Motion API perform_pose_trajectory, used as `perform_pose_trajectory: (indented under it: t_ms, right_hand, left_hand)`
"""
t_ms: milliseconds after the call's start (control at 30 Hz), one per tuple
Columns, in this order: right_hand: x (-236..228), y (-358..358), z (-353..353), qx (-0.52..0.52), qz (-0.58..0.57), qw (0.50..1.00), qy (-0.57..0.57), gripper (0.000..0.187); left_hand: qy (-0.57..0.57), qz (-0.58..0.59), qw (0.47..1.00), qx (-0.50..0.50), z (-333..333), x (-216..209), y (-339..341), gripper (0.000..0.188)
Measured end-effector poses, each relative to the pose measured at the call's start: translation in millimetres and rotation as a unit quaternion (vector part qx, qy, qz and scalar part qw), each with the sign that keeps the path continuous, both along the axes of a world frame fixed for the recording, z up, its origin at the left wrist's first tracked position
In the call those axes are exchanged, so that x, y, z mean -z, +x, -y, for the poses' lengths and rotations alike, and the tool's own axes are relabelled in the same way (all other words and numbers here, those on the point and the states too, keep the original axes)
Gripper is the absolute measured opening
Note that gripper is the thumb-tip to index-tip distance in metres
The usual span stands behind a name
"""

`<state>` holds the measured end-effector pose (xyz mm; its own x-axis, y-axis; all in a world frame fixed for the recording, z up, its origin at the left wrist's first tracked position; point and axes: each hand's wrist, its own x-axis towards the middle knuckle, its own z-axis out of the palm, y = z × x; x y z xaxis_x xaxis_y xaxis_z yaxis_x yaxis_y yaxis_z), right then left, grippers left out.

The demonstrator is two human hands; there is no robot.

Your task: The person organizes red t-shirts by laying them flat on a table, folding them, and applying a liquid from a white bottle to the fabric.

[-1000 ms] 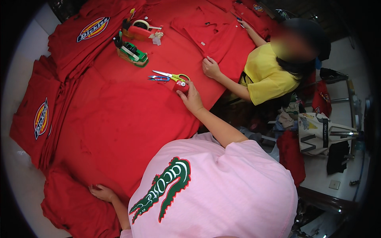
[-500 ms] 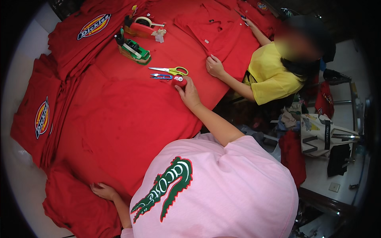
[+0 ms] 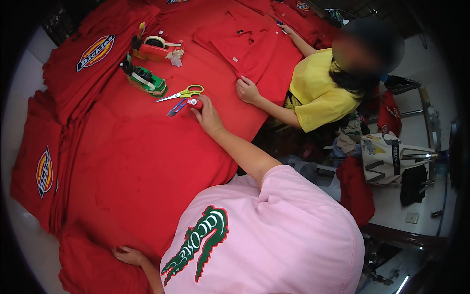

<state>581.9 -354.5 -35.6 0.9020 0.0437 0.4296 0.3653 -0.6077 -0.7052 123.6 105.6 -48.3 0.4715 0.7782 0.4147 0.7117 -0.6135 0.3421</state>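
My right hand (image 3: 209, 117) is curled around a small red cylinder with a white round end (image 3: 194, 103), low over the red cloth. Right beside it lie blue thread snips (image 3: 176, 107), their points toward me and to the left. Just beyond them are yellow-green-handled scissors (image 3: 188, 92), which lie on the cloth with their blades pointing left. My left hand (image 3: 129, 256) rests with fingers stretched out on a bunched red garment (image 3: 98, 259) near the left front edge. A wide red garment (image 3: 156, 152) is spread between my two hands.
Green (image 3: 147, 81) and red (image 3: 155, 49) tape dispensers stand farther back. Stacked red garments (image 3: 81, 73) with oval emblems line the left side. Across to the right, a person in yellow (image 3: 323, 93) handles a red shirt (image 3: 245, 44). A pale tote bag (image 3: 384, 159) hangs at right.
The scissors and snips have turned on the cloth, their points now angled nearer to me. My right hand still grips the red cylinder. The whole view has shifted slightly.
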Motion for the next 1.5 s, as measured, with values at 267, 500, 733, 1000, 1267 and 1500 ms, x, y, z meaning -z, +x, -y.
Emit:
perform_pose_trajectory:
  t_ms: [267,500,733,1000,1267,1500]
  right_hand:
    - [9.4,22.9,-5.0,0.009,0.035,0.999,-0.012,0.043]
    - [1.9,33.9,-9.7,0.013,0.009,1.0,-0.004,0.042]
    - [0.2,42.5,-10.3,0.008,0.004,1.0,-0.018,0.044]
    - [-2.2,50.1,-13.6,0.01,0.016,0.999,-0.027,0.044]
    - [0.9,61.0,-15.9,0.001,0.018,1.0,-0.018,0.046]
    - [0.3,66.8,-18.2,0.0,0.021,1.0,-0.017,0.047]
  left_hand:
    - [0.011,-0.017,1.0,-0.001,-3.5,1.2,-1.4,0.037]
    - [0.009,-0.018,1.0,-0.005,-2.9,1.3,-1.0,0.037]
    - [0.002,-0.022,1.0,-0.007,-0.3,-2.1,1.5,0.037]
    - [0.012,-0.021,1.0,-0.002,-4.0,3.5,-2.9,0.037]
    - [0.009,-0.028,1.0,-0.007,-6.1,4.6,-3.3,0.037]
    - [0.008,-0.026,1.0,-0.005,-4.5,3.3,-3.2,0.038]
